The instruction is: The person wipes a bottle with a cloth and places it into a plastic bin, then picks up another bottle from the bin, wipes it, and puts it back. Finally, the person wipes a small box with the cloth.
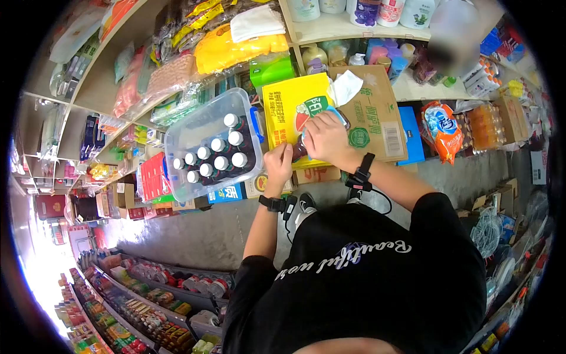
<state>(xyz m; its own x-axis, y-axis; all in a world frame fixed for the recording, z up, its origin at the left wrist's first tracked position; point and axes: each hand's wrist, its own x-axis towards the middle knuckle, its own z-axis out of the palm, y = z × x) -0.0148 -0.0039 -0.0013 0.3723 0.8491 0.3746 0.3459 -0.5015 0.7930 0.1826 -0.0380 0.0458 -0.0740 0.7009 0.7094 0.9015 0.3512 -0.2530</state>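
Note:
Over the yellow carton [280, 109], my right hand [327, 138] is wrapped round a dark bottle [300, 148], covering most of it. A light-blue edge, perhaps wipe or label, shows beyond its fingers. My left hand [278, 164] is closed at the bottle's near end, thumb up; its fingertips are partly hidden. Left of the hands, a clear plastic bin [183, 133] with blue handle clips holds several dark bottles with white caps [218, 144]. A crumpled white tissue [346, 88] lies where the yellow carton meets a brown cardboard box [377, 106].
Shelves with bagged goods [171, 76] and toiletry bottles [389, 12] rise behind the cartons. An orange detergent bag [442, 130] sits to the right. Drink racks [159, 295] stand at lower left, with grey floor [194, 236] between. A coiled clear bundle [486, 230] lies at right.

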